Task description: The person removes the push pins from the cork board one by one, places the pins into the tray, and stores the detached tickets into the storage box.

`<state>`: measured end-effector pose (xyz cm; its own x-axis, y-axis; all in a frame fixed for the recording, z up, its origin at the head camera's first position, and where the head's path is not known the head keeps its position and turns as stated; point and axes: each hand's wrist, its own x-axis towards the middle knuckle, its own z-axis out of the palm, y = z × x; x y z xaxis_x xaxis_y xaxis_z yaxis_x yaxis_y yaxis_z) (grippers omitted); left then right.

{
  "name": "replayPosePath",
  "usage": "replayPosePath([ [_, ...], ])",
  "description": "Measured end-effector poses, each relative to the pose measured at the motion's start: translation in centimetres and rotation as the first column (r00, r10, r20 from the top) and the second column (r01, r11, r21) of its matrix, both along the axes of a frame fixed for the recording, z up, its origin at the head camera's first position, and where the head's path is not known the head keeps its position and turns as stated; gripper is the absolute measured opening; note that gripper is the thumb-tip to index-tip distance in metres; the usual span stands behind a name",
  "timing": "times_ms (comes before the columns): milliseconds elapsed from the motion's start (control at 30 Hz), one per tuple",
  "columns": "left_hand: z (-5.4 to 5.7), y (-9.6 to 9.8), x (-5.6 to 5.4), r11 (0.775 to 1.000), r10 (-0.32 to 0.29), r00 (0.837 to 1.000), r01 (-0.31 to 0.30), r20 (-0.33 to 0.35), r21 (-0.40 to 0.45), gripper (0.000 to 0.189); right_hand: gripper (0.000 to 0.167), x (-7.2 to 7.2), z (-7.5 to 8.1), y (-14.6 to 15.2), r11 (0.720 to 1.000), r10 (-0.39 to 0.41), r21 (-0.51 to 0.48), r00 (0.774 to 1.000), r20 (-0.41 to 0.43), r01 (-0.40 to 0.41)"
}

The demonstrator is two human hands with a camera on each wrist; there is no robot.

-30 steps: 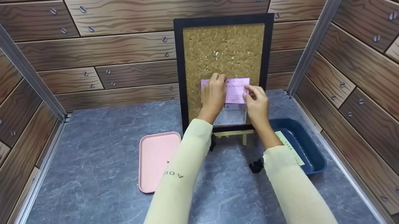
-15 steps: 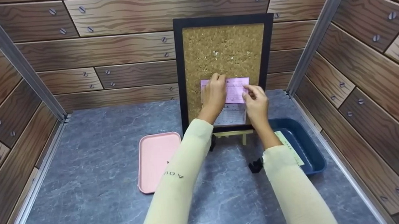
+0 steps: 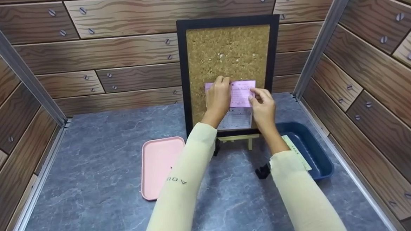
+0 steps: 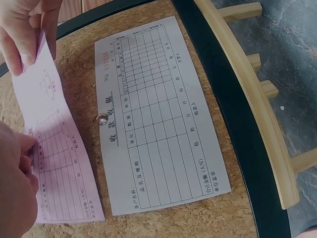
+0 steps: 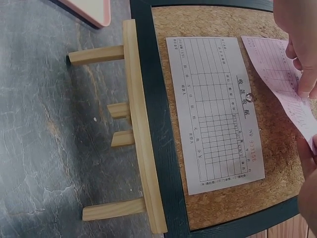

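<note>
A pink receipt slip [image 3: 242, 92] lies across the cork board [image 3: 228, 54], above a white receipt slip [image 3: 234, 119]. My right hand [image 3: 264, 107] pinches the pink slip's right end, which lifts off the cork in the left wrist view. Against the slip's upper middle, my left hand [image 3: 219, 97] presses with curled fingers; whether anything sits between its fingertips is hidden. In the right wrist view, the pink slip [image 5: 272, 67] bends outward between both hands. A small shiny tack [image 4: 102, 119] fixes the white slip at its printed heading.
The black-framed board leans on a wooden easel [image 3: 250, 143]. A pink tray [image 3: 153, 167] lies left of it. At right stands a dark blue bin [image 3: 322, 165] with a pale green strip [image 3: 297, 153] in it. Wood-patterned walls [image 3: 124, 51] enclose the marbled table [image 3: 100, 184].
Both hands keep their places on the pink slip. The whole head view has shifted slightly to the left.
</note>
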<state>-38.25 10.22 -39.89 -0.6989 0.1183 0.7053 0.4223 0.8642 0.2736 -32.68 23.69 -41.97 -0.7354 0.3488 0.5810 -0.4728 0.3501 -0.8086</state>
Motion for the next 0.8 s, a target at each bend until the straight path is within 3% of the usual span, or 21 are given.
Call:
replayPosePath([
  [167,-0.1,-0.3,0.0,1.000,-0.026,1.000,0.026,0.015,0.018,0.014,0.025,1.8,1.5,-1.2,1.000,-0.012,0.006,1.000,-0.004,0.012],
  [367,-0.2,-0.7,0.0,0.998,-0.057,0.998,0.056,0.034,0.034,0.013,0.025,2.0,1.8,-1.4,1.000,-0.004,0.003,1.000,-0.015,0.004],
  [533,-0.3,-1.3,0.2,0.990,-0.089,0.992,0.079,0.086,0.114,0.013,0.025,2.1,2.0,-1.4,1.000,0.005,-0.013,1.000,-0.008,-0.005],
  [800,-0.3,-2.4,1.0,0.977,-0.088,0.979,0.049,0.184,0.206,0.012,0.025,2.1,1.6,-1.3,1.000,0.019,-0.002,1.000,-0.023,-0.019],
])
